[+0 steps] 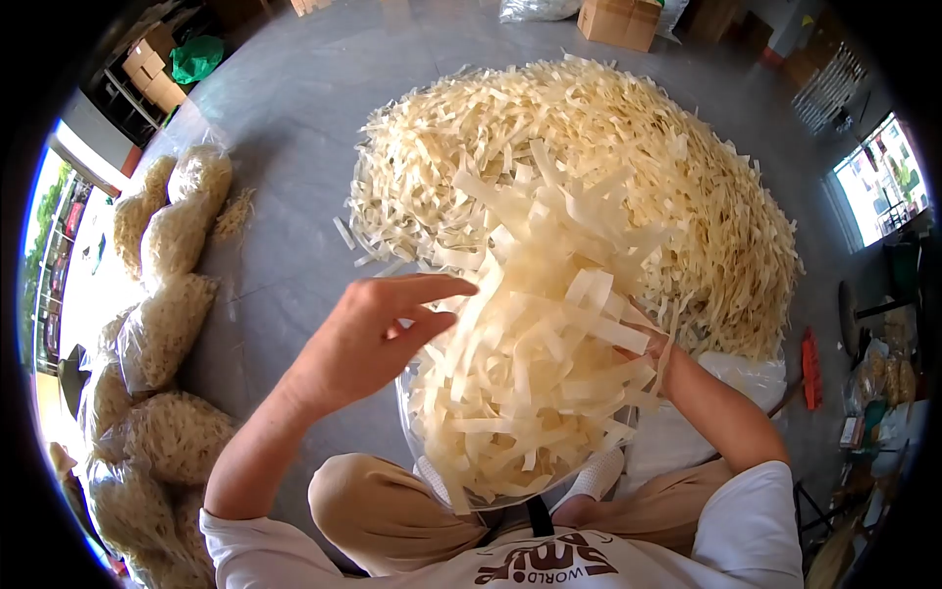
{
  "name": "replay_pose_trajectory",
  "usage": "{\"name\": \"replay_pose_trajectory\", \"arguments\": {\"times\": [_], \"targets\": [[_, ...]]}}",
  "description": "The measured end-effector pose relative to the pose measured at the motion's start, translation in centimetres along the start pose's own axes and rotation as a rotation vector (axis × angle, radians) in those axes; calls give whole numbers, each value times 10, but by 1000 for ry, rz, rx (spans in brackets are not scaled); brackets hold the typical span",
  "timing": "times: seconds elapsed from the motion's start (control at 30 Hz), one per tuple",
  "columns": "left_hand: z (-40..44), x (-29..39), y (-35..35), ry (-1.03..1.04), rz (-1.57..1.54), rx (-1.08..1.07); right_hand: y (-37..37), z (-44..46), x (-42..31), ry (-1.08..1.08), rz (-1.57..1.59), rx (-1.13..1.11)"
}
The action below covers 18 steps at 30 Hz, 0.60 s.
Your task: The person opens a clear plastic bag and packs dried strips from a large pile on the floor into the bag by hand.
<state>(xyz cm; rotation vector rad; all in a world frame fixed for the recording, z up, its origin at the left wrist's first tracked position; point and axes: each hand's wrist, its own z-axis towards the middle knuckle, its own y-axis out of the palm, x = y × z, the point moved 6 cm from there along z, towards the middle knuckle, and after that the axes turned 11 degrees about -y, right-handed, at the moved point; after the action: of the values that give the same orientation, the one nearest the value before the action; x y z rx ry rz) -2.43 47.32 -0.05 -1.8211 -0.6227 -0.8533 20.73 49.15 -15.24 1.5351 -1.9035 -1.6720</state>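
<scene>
A loose bunch of pale cream strips (549, 245) rises in front of me, above a clear plastic bag (404, 402) filled with similar strips (510, 422) at my lap. My left hand (363, 334) is at the bunch's left side, its thumb and forefinger apart and nothing between them. The forefinger's tip reaches the edge of the strips; whether it presses on them I cannot tell. On the opposite side, my right hand (648, 339) is against the bunch, with strips covering most of its fingers. Its grip is hidden.
A large heap of strips (589, 128) spreads over the grey floor (285, 196) ahead. Filled clear bags (172, 334) lie along the left. A white plastic-wrapped bundle (677, 422) and a red object (811, 368) are at the right. A cardboard box (620, 22) stands at the back.
</scene>
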Motion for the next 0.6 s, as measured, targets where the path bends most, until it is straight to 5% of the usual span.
{"name": "replay_pose_trajectory", "arguments": {"times": [0.1, 0.17, 0.33, 0.5, 0.6], "targets": [[-12, -42, -13, -123, 146, 235, -3, 2, -18, -402, -323, -203], [-22, -74, -9, -187, 278, 331, -24, 8, -13, -234, 31, -18], [-57, -139, 45, -726, 209, -116, -28, 11, -17, -349, -133, 38], [-72, -134, 69, -824, 41, -211, -10, 17, -19, -276, -138, -86], [-78, -127, 79, -850, 46, -267, -16, 14, -15, -216, -219, 111]]}}
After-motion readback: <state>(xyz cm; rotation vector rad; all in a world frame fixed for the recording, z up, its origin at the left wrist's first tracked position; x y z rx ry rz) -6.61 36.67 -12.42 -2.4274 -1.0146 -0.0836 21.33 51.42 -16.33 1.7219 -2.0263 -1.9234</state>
